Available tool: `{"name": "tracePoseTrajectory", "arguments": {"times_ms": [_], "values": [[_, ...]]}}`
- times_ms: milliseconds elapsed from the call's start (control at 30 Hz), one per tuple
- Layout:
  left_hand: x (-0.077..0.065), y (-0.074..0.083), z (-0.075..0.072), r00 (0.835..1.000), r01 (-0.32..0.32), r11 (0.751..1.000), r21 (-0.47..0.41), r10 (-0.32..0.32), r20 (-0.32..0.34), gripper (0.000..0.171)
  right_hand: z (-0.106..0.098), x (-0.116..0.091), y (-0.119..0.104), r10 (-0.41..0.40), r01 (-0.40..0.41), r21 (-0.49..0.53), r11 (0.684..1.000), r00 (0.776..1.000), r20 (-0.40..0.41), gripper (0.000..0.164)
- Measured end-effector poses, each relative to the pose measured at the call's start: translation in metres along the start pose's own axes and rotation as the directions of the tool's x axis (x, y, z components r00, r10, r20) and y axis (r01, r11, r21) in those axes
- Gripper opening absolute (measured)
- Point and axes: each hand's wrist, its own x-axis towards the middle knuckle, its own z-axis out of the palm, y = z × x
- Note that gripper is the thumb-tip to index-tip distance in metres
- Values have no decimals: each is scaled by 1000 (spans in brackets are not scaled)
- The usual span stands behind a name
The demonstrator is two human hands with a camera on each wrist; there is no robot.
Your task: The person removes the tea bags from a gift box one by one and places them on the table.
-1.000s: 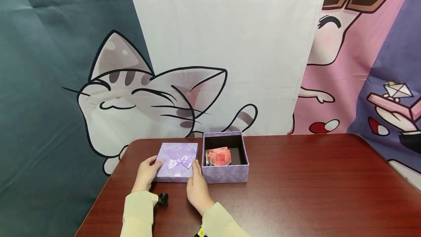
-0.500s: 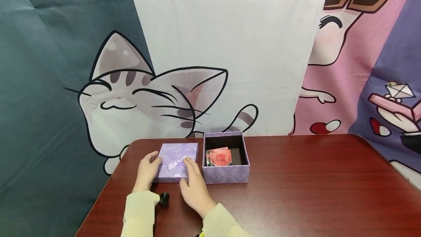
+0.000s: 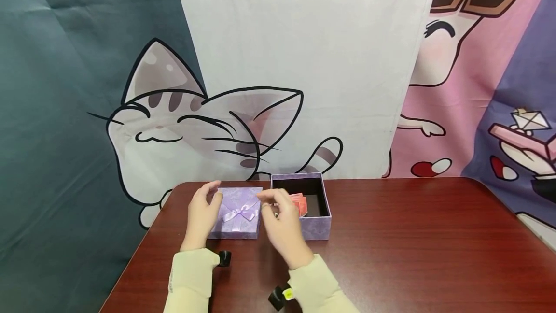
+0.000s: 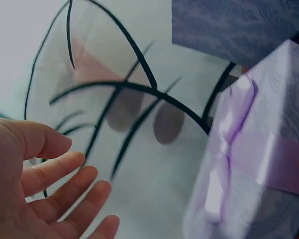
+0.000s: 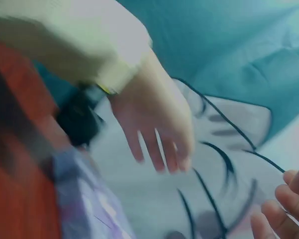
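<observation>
A purple patterned box lid (image 3: 234,228) with a satin ribbon bow (image 3: 240,212) lies on the table. Just right of it stands the matching open box (image 3: 316,228), dark inside, with red packets (image 3: 299,203) in it. My left hand (image 3: 201,216) hovers over the lid's left edge, fingers relaxed; the left wrist view shows nothing in its palm (image 4: 45,184). My right hand (image 3: 282,226) is raised between lid and box, fingers loosely bent and holding nothing, and it hides part of the packets. In the right wrist view only its fingertips (image 5: 283,209) show.
The brown wooden table (image 3: 412,240) stretches to the right. Behind it hangs a cloth backdrop (image 3: 347,62) with a cartoon cat. Small black wrist cameras hang under both cuffs, such as the right wrist camera (image 3: 277,298).
Both hands have come off the lid and risen. The right hand first slid across the bow, then moved right, toward the open box. The lid and the box stay in place.
</observation>
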Motion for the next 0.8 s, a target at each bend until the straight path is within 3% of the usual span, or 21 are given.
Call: {"name": "tracePoseTrajectory", "arguments": {"times_ms": [133, 233, 333, 467, 533, 600, 667, 800], "values": [[-4, 13, 6, 989, -141, 987, 78, 145, -38, 37, -22, 14, 6, -4, 0, -62, 998, 998, -65, 23], [-8, 22, 13, 966, -255, 955, 149, 260, -16, 38, -37, 22, 16, 14, -29, -139, 990, 994, -108, 22], [-12, 30, 21, 925, -378, 900, 216, 379, 39, 40, -51, 27, 24, 56, -83, -205, 975, 989, -135, 20], [-15, 35, 34, 853, -522, 813, 258, 502, 145, 46, -64, 32, 30, 145, -174, -233, 957, 980, -134, 20], [-17, 36, 41, 826, -563, 783, 264, 523, 210, 50, -68, 32, 33, 198, -222, -250, 942, 973, -115, 23], [-20, 37, 48, 813, -579, 768, 273, 517, 269, 54, -71, 32, 36, 248, -262, -270, 927, 965, -83, 26], [-22, 37, 54, 811, -575, 768, 282, 489, 322, 58, -72, 32, 39, 288, -290, -287, 913, 956, -51, 29], [-27, 35, 63, 821, -536, 786, 307, 403, 404, 66, -73, 32, 43, 319, -301, -334, 893, 948, -1, 34]]}}
